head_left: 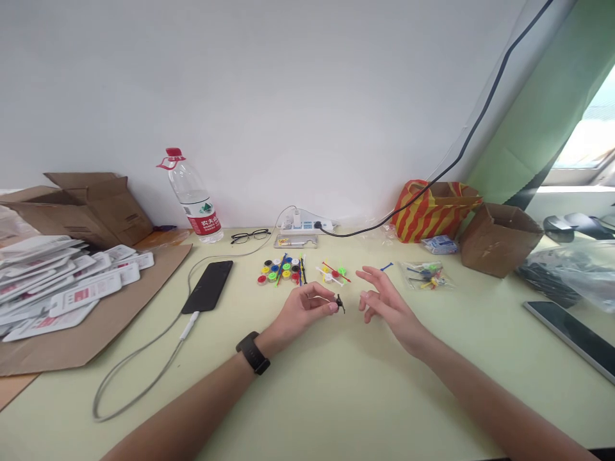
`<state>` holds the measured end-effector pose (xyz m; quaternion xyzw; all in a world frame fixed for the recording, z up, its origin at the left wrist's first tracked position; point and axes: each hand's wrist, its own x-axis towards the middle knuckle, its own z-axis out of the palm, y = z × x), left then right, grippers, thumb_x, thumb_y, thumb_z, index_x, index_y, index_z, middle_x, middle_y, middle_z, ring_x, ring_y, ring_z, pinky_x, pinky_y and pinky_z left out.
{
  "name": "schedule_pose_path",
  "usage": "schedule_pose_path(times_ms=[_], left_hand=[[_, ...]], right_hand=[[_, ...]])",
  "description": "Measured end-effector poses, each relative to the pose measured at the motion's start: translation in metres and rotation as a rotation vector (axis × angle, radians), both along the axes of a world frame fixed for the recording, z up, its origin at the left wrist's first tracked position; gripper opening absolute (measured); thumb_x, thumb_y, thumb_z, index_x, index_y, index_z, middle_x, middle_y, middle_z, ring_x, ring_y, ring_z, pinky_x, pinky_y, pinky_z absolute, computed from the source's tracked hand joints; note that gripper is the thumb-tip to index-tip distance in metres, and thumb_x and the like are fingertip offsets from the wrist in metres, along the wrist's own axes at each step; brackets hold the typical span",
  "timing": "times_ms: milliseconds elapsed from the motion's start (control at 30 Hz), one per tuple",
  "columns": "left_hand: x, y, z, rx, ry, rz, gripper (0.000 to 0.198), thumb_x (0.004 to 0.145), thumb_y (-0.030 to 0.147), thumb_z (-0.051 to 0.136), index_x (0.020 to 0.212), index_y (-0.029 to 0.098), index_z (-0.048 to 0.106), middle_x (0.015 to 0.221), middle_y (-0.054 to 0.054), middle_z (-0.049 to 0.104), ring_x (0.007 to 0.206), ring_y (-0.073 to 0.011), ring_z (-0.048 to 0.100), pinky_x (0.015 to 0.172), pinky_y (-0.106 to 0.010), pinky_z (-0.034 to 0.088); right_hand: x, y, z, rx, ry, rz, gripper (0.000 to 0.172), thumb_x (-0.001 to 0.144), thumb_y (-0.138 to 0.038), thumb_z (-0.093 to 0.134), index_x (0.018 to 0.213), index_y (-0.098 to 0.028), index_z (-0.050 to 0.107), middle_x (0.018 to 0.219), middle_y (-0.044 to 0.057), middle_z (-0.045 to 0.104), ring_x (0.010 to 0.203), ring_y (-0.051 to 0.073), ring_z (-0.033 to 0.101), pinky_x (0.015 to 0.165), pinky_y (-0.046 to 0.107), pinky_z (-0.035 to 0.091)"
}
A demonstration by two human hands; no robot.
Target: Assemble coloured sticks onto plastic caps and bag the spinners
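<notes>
My left hand [307, 312], with a black watch on its wrist, pinches a small dark plastic piece [339, 303] between thumb and fingertips. Its exact kind is too small to make out. Just to the right hovers my right hand [388, 308], fingers apart and holding nothing. Behind the hands lie several colourful round plastic pieces [273, 276] with thin coloured sticks [302, 269] beside them. A smaller group of round pieces and sticks [335, 274] is nearer the middle. Beyond my right fingers is a blue stick [387, 266].
A clear bag of coloured parts [426, 275] lies to the right, before a striped bag [427, 214] and a cardboard box [500, 240]. Leftward are a phone [209, 287] on a cable, a water bottle [196, 202], glasses [250, 236] and stacked white packs [86, 291]. A power strip [307, 224] sits at the wall.
</notes>
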<state>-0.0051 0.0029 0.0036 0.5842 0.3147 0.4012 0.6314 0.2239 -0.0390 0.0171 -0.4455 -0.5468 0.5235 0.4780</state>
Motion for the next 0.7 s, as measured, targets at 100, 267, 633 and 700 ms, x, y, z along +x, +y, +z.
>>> schedule_pose_path(times_ms=[100, 267, 633, 700], left_hand=[[0.001, 0.000, 0.000, 0.022, 0.005, 0.050, 0.031, 0.077, 0.033, 0.088, 0.093, 0.016, 0.068, 0.097, -0.007, 0.075, 0.087, -0.0198, 0.073, 0.083, -0.033, 0.056], [0.002, 0.001, -0.001, 0.054, 0.006, 0.067, 0.029, 0.078, 0.036, 0.087, 0.086, 0.014, 0.070, 0.091, -0.008, 0.076, 0.084, -0.0181, 0.071, 0.082, -0.031, 0.055], [0.002, -0.002, -0.001, 0.016, 0.072, -0.081, 0.036, 0.083, 0.041, 0.082, 0.109, 0.018, 0.074, 0.106, -0.009, 0.074, 0.088, -0.0212, 0.072, 0.084, -0.036, 0.057], [0.001, -0.002, -0.002, 0.009, 0.066, -0.115, 0.034, 0.084, 0.040, 0.081, 0.107, 0.017, 0.073, 0.104, -0.009, 0.073, 0.091, -0.0220, 0.072, 0.086, -0.037, 0.057]], right_hand=[[0.003, -0.001, 0.003, -0.112, 0.124, 0.061, 0.063, 0.094, -0.050, 0.066, 0.148, -0.039, 0.035, 0.144, 0.008, 0.052, 0.086, 0.016, 0.060, 0.074, 0.035, 0.056], [0.009, 0.004, 0.005, -0.225, 0.275, 0.125, 0.044, 0.098, -0.056, 0.052, 0.128, -0.024, 0.056, 0.054, -0.010, 0.033, 0.047, 0.011, 0.022, 0.046, 0.026, 0.029], [-0.013, -0.002, -0.015, 0.104, -0.150, 0.147, 0.051, 0.092, -0.049, 0.068, 0.133, -0.030, 0.045, 0.084, -0.003, 0.057, 0.064, 0.013, 0.044, 0.060, 0.028, 0.038], [-0.012, -0.002, -0.016, 0.125, -0.178, 0.133, 0.053, 0.093, -0.047, 0.068, 0.136, -0.030, 0.042, 0.086, -0.002, 0.058, 0.063, 0.013, 0.044, 0.059, 0.028, 0.037]])
